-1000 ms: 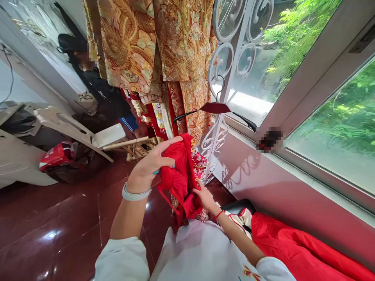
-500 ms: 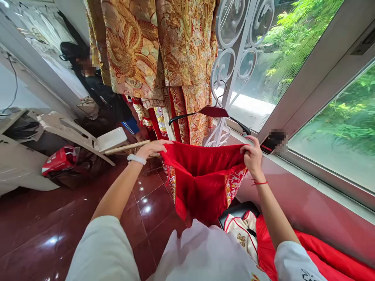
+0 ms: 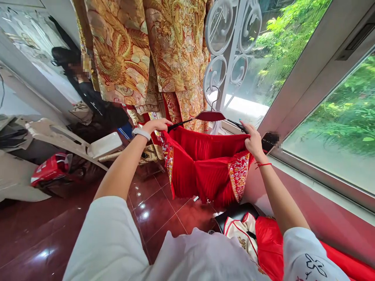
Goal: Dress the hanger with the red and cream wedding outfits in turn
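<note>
A red skirt point(image 3: 205, 171) with embroidered panels is stretched open between my two hands in the middle of the view. My left hand point(image 3: 156, 125), with a white band at the wrist, is closed on the left end of its waistband. At the other end, my right hand point(image 3: 253, 141) grips the waistband near the window. Just above and behind the waistband is a dark hanger point(image 3: 210, 116), its arms reaching toward both hands. Whether the hanger's tips sit inside the waistband is hidden by my fingers.
Gold embroidered garments point(image 3: 175, 50) hang behind the skirt, beside a white scrolled metal frame point(image 3: 227, 74). White and red clothes point(image 3: 269, 238) lie on a black seat at lower right. A phone point(image 3: 270, 141) stands on the windowsill. Another person point(image 3: 96, 93) is at left, past a white chair point(image 3: 105, 145).
Both hands have lifted the skirt up to the hanger, so its waistband now meets the hanger's arms. The skirt's lower part hangs farther from my body.
</note>
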`<state>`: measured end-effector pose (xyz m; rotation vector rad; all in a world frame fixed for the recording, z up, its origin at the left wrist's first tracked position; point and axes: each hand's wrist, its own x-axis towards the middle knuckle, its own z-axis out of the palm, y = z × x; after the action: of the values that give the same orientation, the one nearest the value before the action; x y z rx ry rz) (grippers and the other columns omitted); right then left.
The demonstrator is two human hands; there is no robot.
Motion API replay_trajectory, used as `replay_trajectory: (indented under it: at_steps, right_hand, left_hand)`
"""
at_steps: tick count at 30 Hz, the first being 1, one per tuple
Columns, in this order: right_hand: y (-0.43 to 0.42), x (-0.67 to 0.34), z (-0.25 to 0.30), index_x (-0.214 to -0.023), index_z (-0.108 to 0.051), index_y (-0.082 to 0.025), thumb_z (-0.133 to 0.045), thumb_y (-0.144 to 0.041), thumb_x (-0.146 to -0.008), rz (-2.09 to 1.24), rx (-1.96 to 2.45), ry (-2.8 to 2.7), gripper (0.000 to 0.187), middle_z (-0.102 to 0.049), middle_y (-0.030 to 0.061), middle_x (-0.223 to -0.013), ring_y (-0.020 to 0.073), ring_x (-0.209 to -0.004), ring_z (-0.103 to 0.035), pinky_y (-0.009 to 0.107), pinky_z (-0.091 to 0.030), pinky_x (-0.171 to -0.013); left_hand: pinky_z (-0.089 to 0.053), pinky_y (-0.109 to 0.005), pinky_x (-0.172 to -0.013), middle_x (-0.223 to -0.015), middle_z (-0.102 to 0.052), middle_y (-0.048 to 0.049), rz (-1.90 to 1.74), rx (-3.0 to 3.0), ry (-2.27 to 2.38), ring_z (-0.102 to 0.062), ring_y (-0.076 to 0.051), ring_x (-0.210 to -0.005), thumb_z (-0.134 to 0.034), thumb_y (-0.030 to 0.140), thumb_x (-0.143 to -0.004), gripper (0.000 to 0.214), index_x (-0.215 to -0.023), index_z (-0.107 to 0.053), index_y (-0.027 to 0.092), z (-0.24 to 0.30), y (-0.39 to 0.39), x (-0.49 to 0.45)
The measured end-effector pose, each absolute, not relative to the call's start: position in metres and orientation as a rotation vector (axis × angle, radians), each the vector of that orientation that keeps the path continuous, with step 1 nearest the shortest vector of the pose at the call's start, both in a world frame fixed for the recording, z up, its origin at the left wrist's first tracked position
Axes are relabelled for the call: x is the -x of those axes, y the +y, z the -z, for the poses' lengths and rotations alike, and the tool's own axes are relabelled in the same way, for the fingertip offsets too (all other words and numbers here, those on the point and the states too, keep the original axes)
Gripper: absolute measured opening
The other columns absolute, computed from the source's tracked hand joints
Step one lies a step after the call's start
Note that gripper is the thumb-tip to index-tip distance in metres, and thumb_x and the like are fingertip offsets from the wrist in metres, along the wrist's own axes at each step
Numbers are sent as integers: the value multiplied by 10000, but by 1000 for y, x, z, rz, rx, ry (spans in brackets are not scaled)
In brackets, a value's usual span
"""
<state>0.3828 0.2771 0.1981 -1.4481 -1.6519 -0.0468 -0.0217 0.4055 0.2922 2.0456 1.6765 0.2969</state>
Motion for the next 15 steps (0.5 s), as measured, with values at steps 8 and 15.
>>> replay_trajectory:
  at_steps: [8, 15]
  right_hand:
    - [260, -383, -210, -1272, -710, -264, -387, 30, -654, 168, 1509, -1746, 757, -703, 47, -1184, 202, -1055, -662, 330, -529, -923]
    - [248, -373, -211, -1265, -709, -254, -374, 11, -618, -26, 1442, -1771, 775, -704, 46, -1164, 205, -1081, -652, 329, -492, -947]
  left_hand:
    - [-467, -254, -683, -720, -672, -25, -75, -2284, 1806, -641, -181, -682, -567, 11, -661, 607, -1237, -725, 123, -356, 369, -38]
    - [-492, -384, -999, -1093, -715, -191, -427, -2605, 1703, -660, -314, -1112, -521, -6, -788, 442, -1195, -691, 30, -325, 325, -88]
